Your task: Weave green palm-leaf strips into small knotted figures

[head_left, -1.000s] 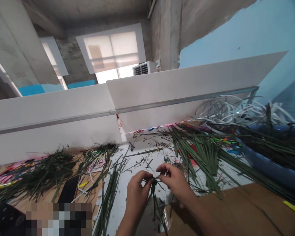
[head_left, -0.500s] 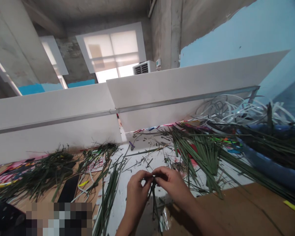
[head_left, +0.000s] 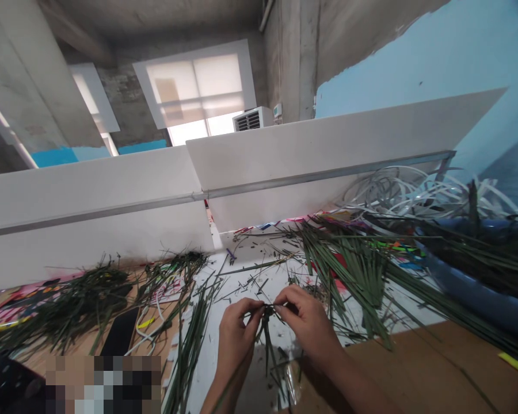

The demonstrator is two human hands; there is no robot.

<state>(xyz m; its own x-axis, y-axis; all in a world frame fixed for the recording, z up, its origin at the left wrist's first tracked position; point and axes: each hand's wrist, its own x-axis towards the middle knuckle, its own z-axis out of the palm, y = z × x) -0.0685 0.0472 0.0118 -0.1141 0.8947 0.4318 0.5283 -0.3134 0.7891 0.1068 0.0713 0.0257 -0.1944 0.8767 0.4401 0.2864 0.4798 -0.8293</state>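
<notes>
a: head view. what am i looking at?

b: both my hands are low in the middle. my left hand (head_left: 235,336) and right hand (head_left: 308,325) meet fingertip to fingertip. each is pinched tight on the dark knot of a leaf bundle (head_left: 267,312). its loose ends hang down between my wrists, over the white tabletop (head_left: 242,276).

a: how much room is there around them?

b: it's tight at the sides. just left of the left hand runs a line of loose green strips (head_left: 194,339). past that a black phone (head_left: 121,332) lies flat. to the right a fan of long green blades (head_left: 354,270) spreads near the right hand, and i can't tell whether my knuckles touch it.

a: and the edges?

b: a cardboard sheet (head_left: 435,368) lies under my right forearm, with its edge running off to the right. the white partition (head_left: 328,149) walls off the far side of the table, well apart from the hands. a blue tub (head_left: 479,296) sits at the right, full of blades, with white coils (head_left: 414,192) behind it. the barest patch of table is straight ahead of my fingers, dotted with short clippings. a darker heap of strips (head_left: 77,299) covers the left end.
</notes>
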